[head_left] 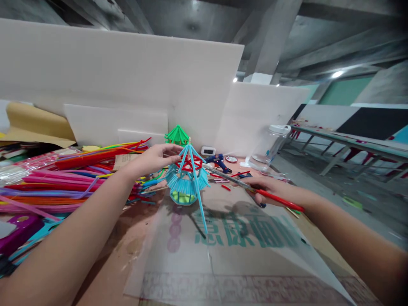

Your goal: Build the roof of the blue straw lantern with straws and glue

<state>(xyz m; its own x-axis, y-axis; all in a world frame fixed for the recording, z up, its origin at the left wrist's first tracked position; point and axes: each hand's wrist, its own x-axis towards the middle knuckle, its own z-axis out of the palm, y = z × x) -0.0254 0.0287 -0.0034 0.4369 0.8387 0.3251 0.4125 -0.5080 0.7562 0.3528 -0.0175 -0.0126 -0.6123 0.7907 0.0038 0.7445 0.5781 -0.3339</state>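
A small model pavilion [188,185] stands on the translucent sheet. It has a light-blue fringed lower roof, a red frame and long blue strips meeting at a wooden tip. One blue strip [201,208] hangs from the tip down to the sheet. My left hand [162,156] is closed on the left side of the upper frame, its fingertips partly hidden behind the strips. My right hand [270,189] grips a long metal tool with a red handle [280,200]. The tool's narrow end points at the pavilion's right side; its exact kind is unclear.
Colourful fuzzy strips [63,187] pile up on the left. Behind the pavilion are a green model roof [177,135], a small digital clock [208,151] and a blue glue gun [219,162]. A clear plastic bottle [266,146] stands at right. White boards [127,76] wall the back.
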